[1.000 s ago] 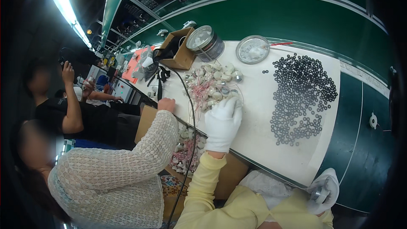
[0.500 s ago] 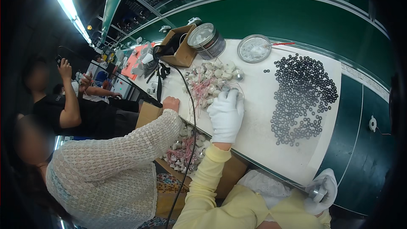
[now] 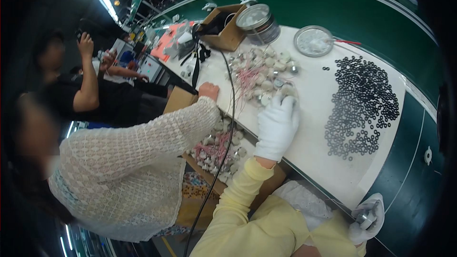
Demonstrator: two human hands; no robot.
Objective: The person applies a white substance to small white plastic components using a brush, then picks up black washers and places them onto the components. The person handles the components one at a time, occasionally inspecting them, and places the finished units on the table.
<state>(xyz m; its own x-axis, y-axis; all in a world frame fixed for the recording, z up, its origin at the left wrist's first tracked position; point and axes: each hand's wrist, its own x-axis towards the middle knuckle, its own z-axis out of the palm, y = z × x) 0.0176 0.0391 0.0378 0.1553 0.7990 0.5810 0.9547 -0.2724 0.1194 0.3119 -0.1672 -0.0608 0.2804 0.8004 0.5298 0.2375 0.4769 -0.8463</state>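
My left hand [image 3: 277, 126], in a white glove, reaches to the near right side of a pile of small motors [image 3: 257, 74] with pink wires on the white table. Its bent fingers close on a small motor [image 3: 287, 90], partly hidden by the fingertips. At the table's near right edge, my right hand [image 3: 373, 221], also gloved, is curled around a silver motor [image 3: 365, 218]. A thin wire runs left from that motor along the edge. Many small black rings [image 3: 364, 100] lie spread on the right half of the table.
Behind the pile stand an open cardboard box [image 3: 223, 35], a metal tin [image 3: 258, 26] and a round dish [image 3: 313, 42] with a red stick. A co-worker's hand [image 3: 208, 91] rests on the table edge at left. A black cable [image 3: 232, 109] hangs before a box of motors [image 3: 214, 154].
The whole view has shifted, so the table sits further right and slightly higher. My left hand stays at the pile's near right side; my right hand still holds its motor.
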